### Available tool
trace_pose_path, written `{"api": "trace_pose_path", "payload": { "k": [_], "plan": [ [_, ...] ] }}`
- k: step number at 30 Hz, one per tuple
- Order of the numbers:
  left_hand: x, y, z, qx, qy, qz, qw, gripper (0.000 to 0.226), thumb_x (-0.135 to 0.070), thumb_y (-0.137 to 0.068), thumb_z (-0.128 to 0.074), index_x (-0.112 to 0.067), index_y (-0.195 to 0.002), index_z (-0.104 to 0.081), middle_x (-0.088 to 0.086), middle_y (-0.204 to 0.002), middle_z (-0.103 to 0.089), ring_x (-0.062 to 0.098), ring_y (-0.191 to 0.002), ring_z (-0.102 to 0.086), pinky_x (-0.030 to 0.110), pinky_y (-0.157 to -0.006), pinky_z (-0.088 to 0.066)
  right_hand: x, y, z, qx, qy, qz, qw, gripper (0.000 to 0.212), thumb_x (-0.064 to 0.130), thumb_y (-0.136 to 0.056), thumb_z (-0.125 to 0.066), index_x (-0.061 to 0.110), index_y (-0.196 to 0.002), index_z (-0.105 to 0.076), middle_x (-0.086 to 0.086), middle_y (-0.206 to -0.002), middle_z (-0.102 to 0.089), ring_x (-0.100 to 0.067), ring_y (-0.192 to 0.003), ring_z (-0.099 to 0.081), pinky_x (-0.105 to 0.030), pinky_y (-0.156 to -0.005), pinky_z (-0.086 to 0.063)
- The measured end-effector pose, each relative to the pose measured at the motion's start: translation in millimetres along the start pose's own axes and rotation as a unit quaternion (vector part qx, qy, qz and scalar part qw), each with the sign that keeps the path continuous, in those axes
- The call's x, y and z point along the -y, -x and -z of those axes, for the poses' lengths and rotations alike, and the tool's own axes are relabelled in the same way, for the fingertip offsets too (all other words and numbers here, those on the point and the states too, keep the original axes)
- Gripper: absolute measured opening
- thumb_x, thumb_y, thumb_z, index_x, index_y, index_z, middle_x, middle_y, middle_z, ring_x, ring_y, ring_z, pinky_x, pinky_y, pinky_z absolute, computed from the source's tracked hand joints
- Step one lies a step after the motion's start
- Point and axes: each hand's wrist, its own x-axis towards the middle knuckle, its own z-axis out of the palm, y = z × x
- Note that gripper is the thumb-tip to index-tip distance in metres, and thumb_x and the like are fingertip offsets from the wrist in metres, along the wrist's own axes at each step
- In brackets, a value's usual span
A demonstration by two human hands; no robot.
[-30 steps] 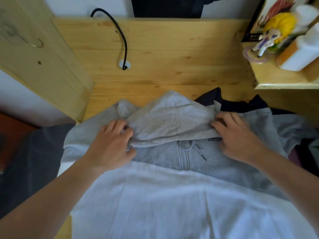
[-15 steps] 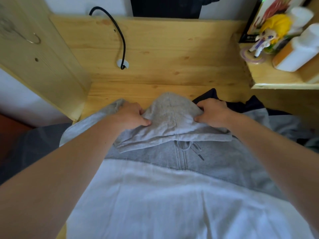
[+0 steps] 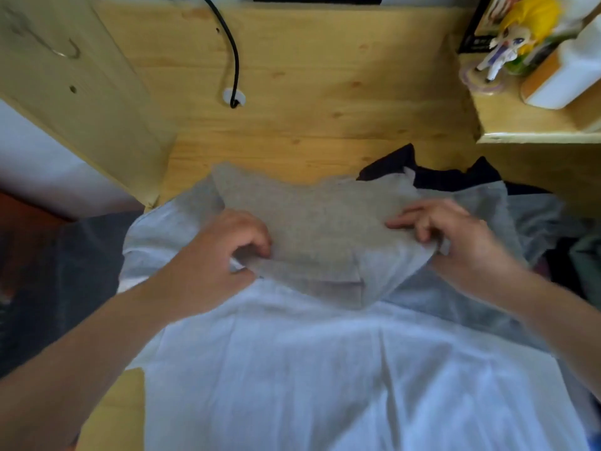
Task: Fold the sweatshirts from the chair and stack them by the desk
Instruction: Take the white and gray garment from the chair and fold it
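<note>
Nearest me, the pale grey body of the sweatshirt (image 3: 325,369) lies spread flat over the wooden worktop (image 3: 309,92), its lower part cut off by the bottom edge of the view. Beyond it, the darker grey hood (image 3: 312,222) is folded down over the chest. My left hand (image 3: 211,265) grips the hood's near left edge, fingers curled and thumb pinching the cloth. My right hand (image 3: 455,236) pinches the hood's right edge between thumb and bent fingers, the other fingers reaching toward the middle. Both hands and the fabric are blurred, so seams and any print under the hood cannot be made out. Behind the hood, a dark garment (image 3: 432,177) shows only as a strip, the rest hidden by the sweatshirt. To the right, more grey cloth (image 3: 540,219) runs out of view. Farther off, a black cable (image 3: 232,60) enters a white grommet in the worktop. At far right, a shelf (image 3: 536,131) carries a yellow-haired figurine (image 3: 507,43) and a white bottle (image 3: 572,73), both partly cut off.
</note>
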Motion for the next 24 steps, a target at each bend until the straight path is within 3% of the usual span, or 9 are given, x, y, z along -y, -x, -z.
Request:
{"api": "trace_pose_path", "payload": {
  "k": [3, 5, 7, 9, 12, 15, 19, 22, 24],
  "plan": [
    [18, 44, -37, 0.068, -0.070, -0.024, 0.995, 0.031, -0.022, -0.072, -0.053, -0.029, -0.099, -0.067, -0.014, -0.111, -0.057, 0.014, -0.111, -0.055, 0.034, -0.098, -0.038, -35, 56, -41, 0.066, 0.090, 0.037, 0.993, 0.049, -0.021, -0.071, -0.053, 0.017, -0.097, -0.068, 0.010, -0.130, -0.061, -0.017, -0.126, -0.052, -0.018, -0.107, -0.035],
    [24, 50, -52, -0.025, -0.076, 0.027, 0.996, 0.030, -0.016, -0.078, -0.057, -0.023, -0.106, -0.066, -0.007, -0.108, -0.057, 0.018, -0.104, -0.056, 0.036, -0.090, -0.043, -42, 65, -49, -0.020, 0.052, 0.024, 0.998, 0.043, -0.020, -0.067, -0.048, 0.011, -0.091, -0.066, 0.003, -0.121, -0.065, -0.021, -0.119, -0.057, -0.024, -0.105, -0.041],
    [28, 38, -58, -0.160, -0.039, 0.190, 0.968, 0.021, -0.012, -0.090, -0.062, -0.018, -0.110, -0.061, 0.001, -0.105, -0.056, 0.018, -0.092, -0.056, 0.030, -0.080, -0.045, -46, 53, -46, -0.157, -0.014, -0.105, 0.982, 0.024, -0.006, -0.082, -0.052, 0.013, -0.093, -0.063, -0.001, -0.108, -0.063, -0.024, -0.102, -0.062, -0.022, -0.089, -0.050],
    [29, 15, -51, -0.214, 0.118, 0.404, 0.881, 0.022, -0.028, -0.091, -0.063, -0.016, -0.108, -0.057, 0.010, -0.105, -0.062, 0.020, -0.082, -0.058, 0.029, -0.068, -0.046, -51, 26, -39, -0.206, -0.058, -0.299, 0.930, 0.007, 0.024, -0.095, -0.057, 0.019, -0.091, -0.059, -0.008, -0.098, -0.064, -0.028, -0.088, -0.065, -0.031, -0.074, -0.057],
    [27, -10, -40, -0.161, 0.365, 0.556, 0.729, 0.033, -0.047, -0.102, -0.052, -0.017, -0.110, -0.063, 0.008, -0.101, -0.071, 0.022, -0.081, -0.068, 0.033, -0.060, -0.053, -41, -8, -27, -0.092, -0.203, -0.526, 0.821, 0.051, 0.060, -0.097, -0.048, 0.011, -0.090, -0.063, -0.017, -0.086, -0.071, -0.032, -0.078, -0.071, -0.041, -0.066, -0.061],
    [33, -15, -35, -0.128, 0.376, 0.544, 0.739, 0.027, -0.040, -0.104, -0.055, -0.017, -0.116, -0.064, 0.004, -0.101, -0.073, 0.021, -0.086, -0.070, 0.035, -0.062, -0.054, -33, -19, -17, -0.028, -0.233, -0.559, 0.795, 0.067, 0.066, -0.091, -0.056, 0.000, -0.089, -0.068, -0.018, -0.072, -0.072, -0.031, -0.069, -0.073, -0.038, -0.062, -0.061],
    [32, -12, -25, -0.113, 0.439, 0.511, 0.730, 0.017, -0.018, -0.104, -0.057, -0.016, -0.118, -0.064, 0.005, -0.105, -0.074, 0.021, -0.094, -0.069, 0.041, -0.072, -0.057, -34, -21, -14, -0.036, -0.258, -0.471, 0.843, 0.025, 0.031, -0.098, -0.064, 0.011, -0.112, -0.064, -0.014, -0.082, -0.076, -0.027, -0.079, -0.076, -0.041, -0.076, -0.062],
    [27, -8, -13, -0.187, 0.553, 0.445, 0.679, 0.013, -0.011, -0.102, -0.052, -0.012, -0.108, -0.064, 0.009, -0.101, -0.070, 0.022, -0.096, -0.067, 0.046, -0.074, -0.060, -30, -22, -5, -0.121, -0.370, -0.398, 0.831, 0.010, 0.018, -0.097, -0.061, 0.014, -0.106, -0.063, -0.014, -0.095, -0.075, -0.028, -0.091, -0.074, -0.040, -0.082, -0.059],
    [21, -3, -10, -0.219, 0.620, 0.405, 0.635, 0.022, -0.008, -0.097, -0.046, -0.011, -0.085, -0.064, 0.004, -0.072, -0.064, 0.019, -0.068, -0.068, 0.045, -0.070, -0.059, -28, -21, -3, -0.151, -0.406, -0.369, 0.822, 0.009, 0.013, -0.096, -0.058, 0.016, -0.104, -0.061, -0.011, -0.099, -0.073, -0.027, -0.092, -0.072, -0.039, -0.083, -0.057]
  ]
}}
